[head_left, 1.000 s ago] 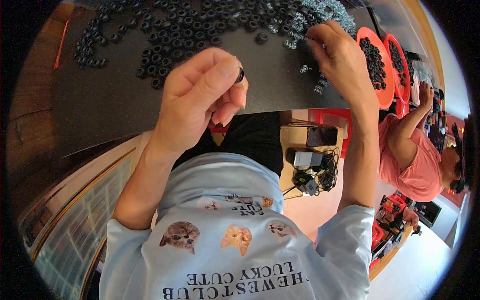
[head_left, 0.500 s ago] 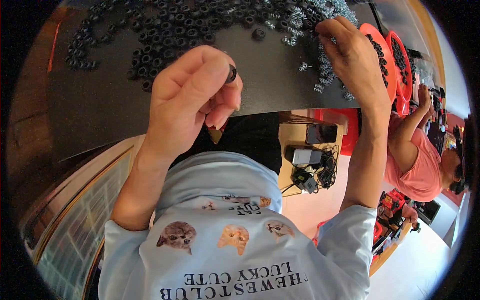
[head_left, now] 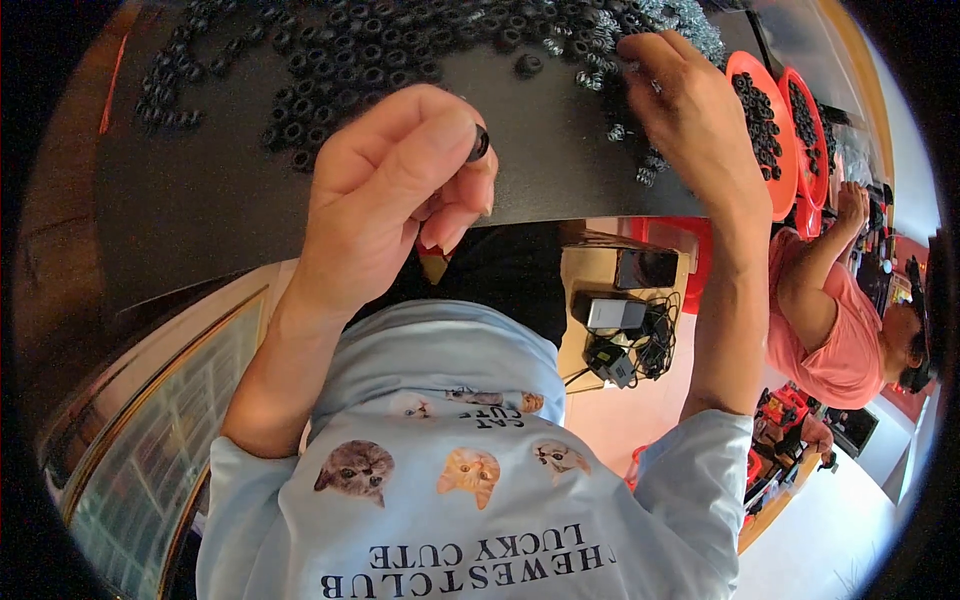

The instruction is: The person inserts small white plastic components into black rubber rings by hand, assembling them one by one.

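Observation:
My left hand (head_left: 395, 190) is raised over the near edge of the dark table. Between its thumb and bent fingers it pinches a small black ring-shaped part (head_left: 480, 144). My right hand (head_left: 690, 125) reaches over small silvery coil springs (head_left: 688, 28), its fingers curled together among the nearest ones. A shiny bit shows between those fingers, too small and blurred to name. Many loose black ring-shaped parts (head_left: 372, 52) lie across the far side of the table, and a single black ring (head_left: 528, 65) sits apart from them, between my hands.
At the right stand two orange-red trays (head_left: 783, 200) holding black parts. Below the table edge, a cardboard box (head_left: 575, 345) bears a phone (head_left: 645, 268), adapters and tangled black cables (head_left: 655, 340). A co-worker in a pink shirt (head_left: 825, 335) is at the far right.
My left hand has shifted slightly right and up with the black ring in its pinch. My right hand has moved a little left, its fingers drawn further in among the springs.

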Available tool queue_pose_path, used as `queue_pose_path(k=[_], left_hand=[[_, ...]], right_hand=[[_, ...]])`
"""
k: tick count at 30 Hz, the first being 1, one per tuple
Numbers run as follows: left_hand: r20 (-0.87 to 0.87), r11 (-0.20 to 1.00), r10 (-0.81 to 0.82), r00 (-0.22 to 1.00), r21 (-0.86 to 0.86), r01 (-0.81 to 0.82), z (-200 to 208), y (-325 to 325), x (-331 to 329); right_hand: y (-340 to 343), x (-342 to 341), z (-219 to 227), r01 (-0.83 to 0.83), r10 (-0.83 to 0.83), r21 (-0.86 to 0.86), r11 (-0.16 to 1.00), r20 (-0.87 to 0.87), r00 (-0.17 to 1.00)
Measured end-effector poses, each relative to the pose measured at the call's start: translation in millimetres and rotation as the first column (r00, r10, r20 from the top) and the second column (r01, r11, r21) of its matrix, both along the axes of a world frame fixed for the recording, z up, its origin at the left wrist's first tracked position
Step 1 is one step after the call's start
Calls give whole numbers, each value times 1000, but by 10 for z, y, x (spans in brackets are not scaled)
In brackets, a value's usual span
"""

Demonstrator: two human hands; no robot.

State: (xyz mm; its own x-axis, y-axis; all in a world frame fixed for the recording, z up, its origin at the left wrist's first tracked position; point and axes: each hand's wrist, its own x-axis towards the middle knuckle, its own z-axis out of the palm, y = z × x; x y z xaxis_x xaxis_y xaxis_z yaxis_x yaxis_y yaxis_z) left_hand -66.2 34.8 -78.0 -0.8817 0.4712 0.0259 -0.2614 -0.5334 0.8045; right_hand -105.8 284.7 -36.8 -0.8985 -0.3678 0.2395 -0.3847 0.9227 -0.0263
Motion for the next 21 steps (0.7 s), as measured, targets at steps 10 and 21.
queue_pose_path(k=[10, 21], left_hand=[[17, 1000, 12, 1000, -7, -12, 18, -7, 14], [82, 998, 37, 996, 41, -41, 21, 3, -4]], right_hand=[[-718, 435, 172, 212, 392, -940, 269, 308, 867], [-1017, 487, -116, -83, 187, -919, 385, -11, 982]])
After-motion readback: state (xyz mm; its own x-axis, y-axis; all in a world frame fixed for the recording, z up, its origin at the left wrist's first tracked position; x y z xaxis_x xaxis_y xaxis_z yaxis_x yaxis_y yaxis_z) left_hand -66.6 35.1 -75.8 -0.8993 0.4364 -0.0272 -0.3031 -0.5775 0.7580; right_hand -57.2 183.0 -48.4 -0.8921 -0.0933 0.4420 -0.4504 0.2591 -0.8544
